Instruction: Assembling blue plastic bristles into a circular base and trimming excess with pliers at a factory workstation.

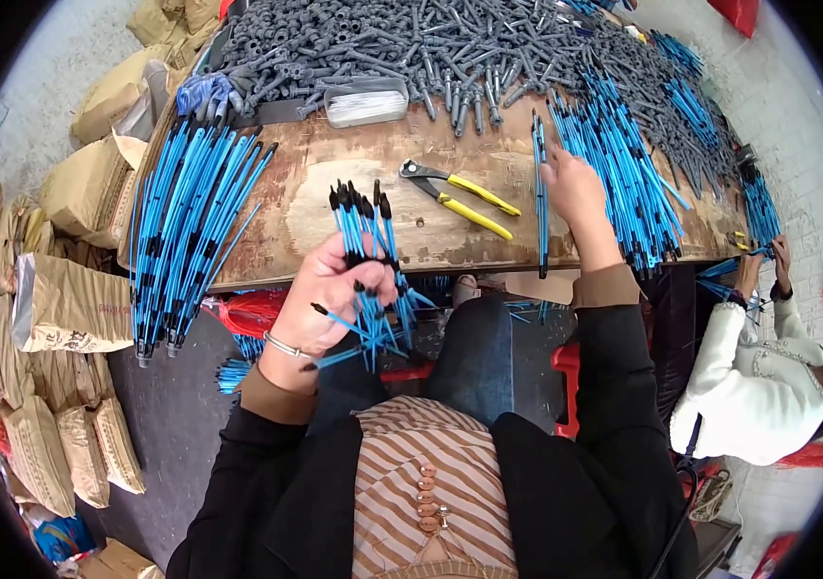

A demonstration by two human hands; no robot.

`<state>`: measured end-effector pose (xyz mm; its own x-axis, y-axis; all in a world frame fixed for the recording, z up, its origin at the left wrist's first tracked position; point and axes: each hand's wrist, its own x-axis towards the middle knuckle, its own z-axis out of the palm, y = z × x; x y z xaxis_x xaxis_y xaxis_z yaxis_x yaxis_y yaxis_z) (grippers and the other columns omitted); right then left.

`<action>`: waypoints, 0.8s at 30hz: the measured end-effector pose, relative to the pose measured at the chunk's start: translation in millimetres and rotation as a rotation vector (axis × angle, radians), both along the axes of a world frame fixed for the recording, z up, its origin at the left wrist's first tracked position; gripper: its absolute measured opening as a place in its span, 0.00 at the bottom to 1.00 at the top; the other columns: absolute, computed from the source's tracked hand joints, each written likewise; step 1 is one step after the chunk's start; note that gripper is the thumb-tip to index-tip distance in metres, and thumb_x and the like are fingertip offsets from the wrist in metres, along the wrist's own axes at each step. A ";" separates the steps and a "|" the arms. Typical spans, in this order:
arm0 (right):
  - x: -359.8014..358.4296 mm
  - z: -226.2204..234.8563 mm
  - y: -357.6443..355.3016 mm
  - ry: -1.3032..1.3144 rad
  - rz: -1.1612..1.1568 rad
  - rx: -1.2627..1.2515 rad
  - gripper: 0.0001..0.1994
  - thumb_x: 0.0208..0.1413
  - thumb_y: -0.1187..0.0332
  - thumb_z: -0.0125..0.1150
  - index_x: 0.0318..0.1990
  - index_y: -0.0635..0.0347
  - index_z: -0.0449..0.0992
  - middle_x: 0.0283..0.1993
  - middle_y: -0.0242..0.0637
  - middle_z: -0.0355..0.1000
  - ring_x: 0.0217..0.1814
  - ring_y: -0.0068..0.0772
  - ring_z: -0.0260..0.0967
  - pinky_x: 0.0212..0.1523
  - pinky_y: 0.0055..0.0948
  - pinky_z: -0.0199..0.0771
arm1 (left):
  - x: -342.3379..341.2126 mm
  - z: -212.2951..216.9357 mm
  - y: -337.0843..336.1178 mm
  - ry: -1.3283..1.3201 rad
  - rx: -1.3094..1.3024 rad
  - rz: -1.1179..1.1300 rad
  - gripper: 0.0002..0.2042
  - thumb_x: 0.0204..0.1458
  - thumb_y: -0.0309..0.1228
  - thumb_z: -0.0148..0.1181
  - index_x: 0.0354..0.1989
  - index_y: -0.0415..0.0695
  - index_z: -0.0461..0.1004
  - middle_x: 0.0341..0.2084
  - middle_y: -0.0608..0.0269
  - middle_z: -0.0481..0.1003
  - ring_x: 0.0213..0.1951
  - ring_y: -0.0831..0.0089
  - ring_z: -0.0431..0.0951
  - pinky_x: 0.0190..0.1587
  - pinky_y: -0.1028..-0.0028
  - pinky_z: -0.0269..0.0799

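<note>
Poking above and below the curled fingers of the left hand [324, 297], rods [374, 326] are held, partly covered. Whether anything is gripped by the right hand [578, 190], beside other rods [616, 183], cannot be made out. Left of the left fingers, print is borne by a sack [71, 304].

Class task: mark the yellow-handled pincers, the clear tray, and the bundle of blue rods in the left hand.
Yellow-handled pincers [482, 193]: head view, on the upper handle.
Clear tray [369, 121]: head view, on its near wall.
Bundle of blue rods [373, 328]: head view, on the shafts.
</note>
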<state>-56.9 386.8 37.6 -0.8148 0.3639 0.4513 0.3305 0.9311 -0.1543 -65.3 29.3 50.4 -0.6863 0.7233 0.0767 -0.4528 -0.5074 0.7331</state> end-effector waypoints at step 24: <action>78.3 62.7 -101.4 -0.004 0.914 -1.403 0.11 0.55 0.78 0.53 0.46 0.68 0.71 0.34 0.37 0.72 0.29 0.24 0.66 0.33 0.19 0.68 | -9.8 -6.6 1.4 -0.172 0.007 -0.007 0.11 0.50 0.23 0.60 0.43 0.41 0.73 0.32 0.52 0.77 0.34 0.63 0.79 0.40 0.70 0.75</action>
